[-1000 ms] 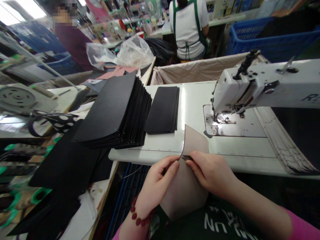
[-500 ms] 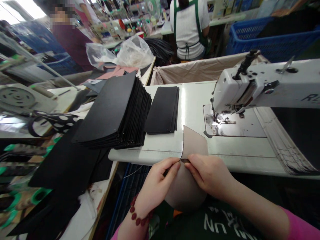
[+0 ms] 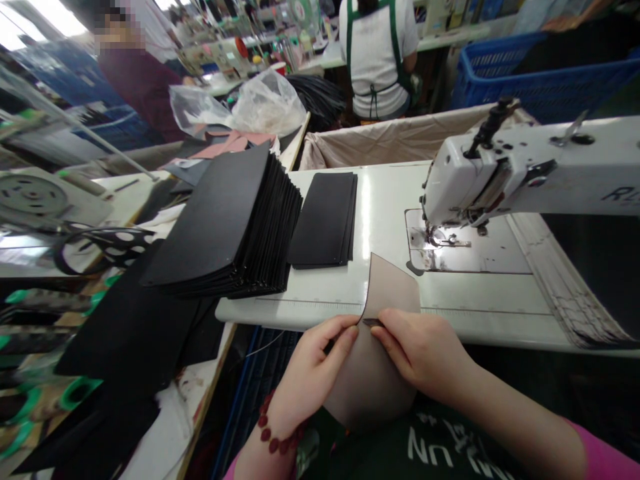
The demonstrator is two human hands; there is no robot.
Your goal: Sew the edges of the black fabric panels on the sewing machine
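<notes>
Shifted slightly since the earlier frame: lower end of thin grey-beige panel (image 3: 367, 373), now hanging in a different curve on the near side of the sewing machine (image 3: 530, 177). Noted at left hand (image 3: 313, 365): thumb and fingertips pinched on the panel's edge, apparently to steady it. Noted at right hand (image 3: 423, 343): fingers closed on small dark tool (image 3: 371, 323), type unclear, presumably gripped short for control. Found left of the sewing machine: black panels (image 3: 215, 207), stacked, likely for easy reach. Found beyond it: blue plastic basket (image 3: 550, 97) containing black material (image 3: 575, 47); fabric-lined trough (image 3: 395, 140), contents not discernible.
</notes>
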